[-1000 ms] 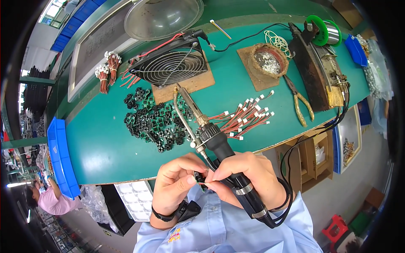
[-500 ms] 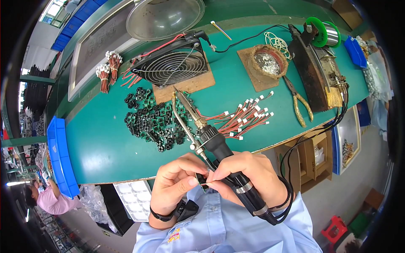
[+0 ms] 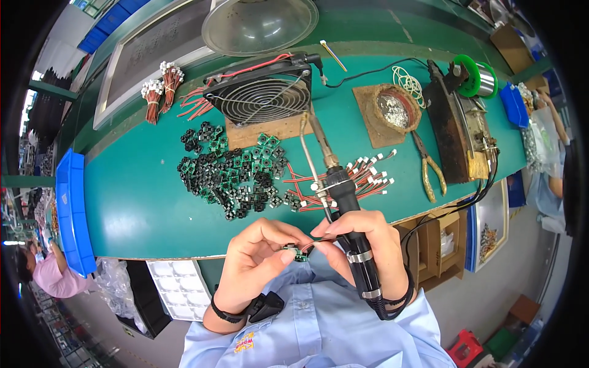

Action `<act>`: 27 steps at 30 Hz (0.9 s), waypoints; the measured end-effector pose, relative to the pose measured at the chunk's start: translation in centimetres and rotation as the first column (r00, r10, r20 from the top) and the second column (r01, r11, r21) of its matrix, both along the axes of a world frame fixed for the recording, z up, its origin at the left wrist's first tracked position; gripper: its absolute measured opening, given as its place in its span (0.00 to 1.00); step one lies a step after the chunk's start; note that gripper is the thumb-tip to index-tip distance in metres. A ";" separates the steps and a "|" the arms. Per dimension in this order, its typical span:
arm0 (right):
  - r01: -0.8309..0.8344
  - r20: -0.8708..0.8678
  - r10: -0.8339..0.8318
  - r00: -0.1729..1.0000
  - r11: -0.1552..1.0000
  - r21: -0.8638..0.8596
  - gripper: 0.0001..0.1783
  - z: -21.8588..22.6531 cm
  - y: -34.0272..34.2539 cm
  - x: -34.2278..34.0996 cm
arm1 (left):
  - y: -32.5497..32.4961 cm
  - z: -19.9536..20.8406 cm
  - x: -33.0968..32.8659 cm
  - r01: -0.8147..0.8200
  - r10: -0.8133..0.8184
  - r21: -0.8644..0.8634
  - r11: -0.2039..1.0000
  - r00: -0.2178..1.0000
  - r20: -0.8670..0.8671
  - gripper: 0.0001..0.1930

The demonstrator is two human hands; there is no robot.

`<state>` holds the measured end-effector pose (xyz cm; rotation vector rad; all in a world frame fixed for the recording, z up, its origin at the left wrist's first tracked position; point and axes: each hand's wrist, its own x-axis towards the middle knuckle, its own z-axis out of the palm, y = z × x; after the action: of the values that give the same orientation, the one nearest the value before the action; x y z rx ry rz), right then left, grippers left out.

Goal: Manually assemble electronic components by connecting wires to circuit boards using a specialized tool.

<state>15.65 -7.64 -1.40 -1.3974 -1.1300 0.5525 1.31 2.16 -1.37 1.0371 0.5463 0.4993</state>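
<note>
Between the thumb and fingers of my left hand (image 3: 253, 260) is a small green circuit board (image 3: 300, 254) with a black part on it. My right hand (image 3: 377, 242) grips a black soldering iron (image 3: 343, 191), its tip pointing away from me and a thin metal tube clamped alongside. The same hand's thumb and forefinger pinch a thin reddish wire lead (image 3: 314, 243) that runs to the board. Whether the wire is joined to the board I cannot tell. Both hands are close together in front of my shirt, at the bench's near edge.
A pile of small boards (image 3: 230, 175) lies mid-bench, with loose connector wires (image 3: 368, 178) to its right. Behind stands a black fan (image 3: 261, 98). Further right are a round solder-scrap container (image 3: 397, 109), pliers (image 3: 429, 168) and a solder spool (image 3: 477, 75). A blue tray (image 3: 75, 211) is on the left.
The iron now stands more upright, its tip further right. The board has turned to show more of its green face, and the wire between my hands is plainer. My view has shifted slightly.
</note>
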 end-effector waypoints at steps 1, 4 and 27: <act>0.010 0.027 -0.009 1.000 0.999 -0.039 0.19 0.0 -0.1 0.2 | 0.1 -0.1 0.1 -0.008 0.009 -0.047 0.999 1.000 0.008 0.06; 0.083 0.077 -0.080 0.994 0.996 -0.034 0.18 -0.9 -0.6 0.8 | 0.4 -0.4 0.0 -0.046 0.048 -0.120 0.992 0.999 0.014 0.05; -0.005 0.541 -0.001 0.841 1.000 0.009 0.21 -1.7 -4.4 0.3 | 1.9 -2.5 0.7 -0.217 0.217 0.004 0.976 0.976 0.012 0.03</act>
<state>15.96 -12.08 -3.12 -1.5934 -1.5800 0.1414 2.04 4.09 -3.84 0.9838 0.6519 0.6995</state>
